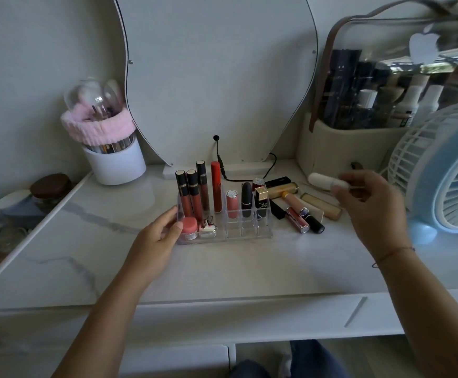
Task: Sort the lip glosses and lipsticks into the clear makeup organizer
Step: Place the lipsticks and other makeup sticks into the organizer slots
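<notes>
Barely any lettering
A faint monogram, too small to read, on the gold-capped lipstick [262, 204] at the organizer's [249, 236] right end.

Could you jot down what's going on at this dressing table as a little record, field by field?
Surface: table
Organizer: clear organizer, back slots hold upright tubes, some front slots empty
Left hand: left hand holds the organizer's left end
Right hand: right hand pinches a white tube in the air
Waiting: loose tubes lying right of the organizer
Nearby: fan at far right
</notes>
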